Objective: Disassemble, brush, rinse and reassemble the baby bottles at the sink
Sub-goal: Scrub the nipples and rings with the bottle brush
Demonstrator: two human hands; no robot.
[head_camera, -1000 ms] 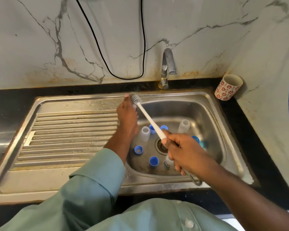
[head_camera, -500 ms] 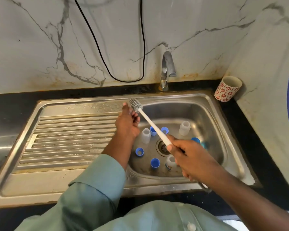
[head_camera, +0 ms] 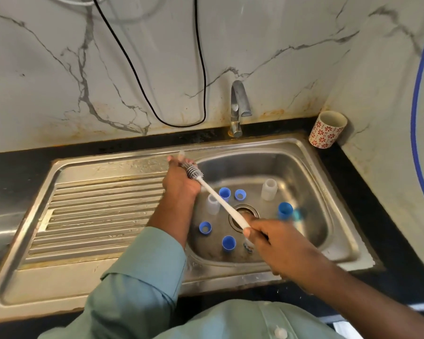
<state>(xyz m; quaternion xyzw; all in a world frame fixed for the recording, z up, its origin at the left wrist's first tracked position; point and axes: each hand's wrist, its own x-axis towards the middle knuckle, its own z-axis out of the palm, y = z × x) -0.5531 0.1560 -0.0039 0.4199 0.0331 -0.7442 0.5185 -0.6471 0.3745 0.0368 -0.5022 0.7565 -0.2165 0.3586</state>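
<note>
My left hand [head_camera: 179,183] is over the sink's left rim, closed around a small clear bottle part [head_camera: 181,154] whose tip shows above the fingers. My right hand [head_camera: 274,243] grips the white handle of the bottle brush [head_camera: 220,200]. Its grey bristle head [head_camera: 193,171] lies against my left fingers. On the floor of the sink basin [head_camera: 304,172] stand two clear bottles [head_camera: 269,189] [head_camera: 213,204] and several blue caps and rings [head_camera: 228,242]. A third bottle [head_camera: 249,245] is mostly hidden under my right hand.
The tap [head_camera: 238,106] stands behind the basin with no water running. The ribbed drainboard [head_camera: 96,209] lies to the left. A red-flowered cup [head_camera: 327,129] stands in the back right corner. A black cable [head_camera: 171,99] hangs on the marble wall.
The brush head, which stuck out past my left fingers, has slid back toward me and now sits at the fingers. My right hand has pulled back a little with the handle.
</note>
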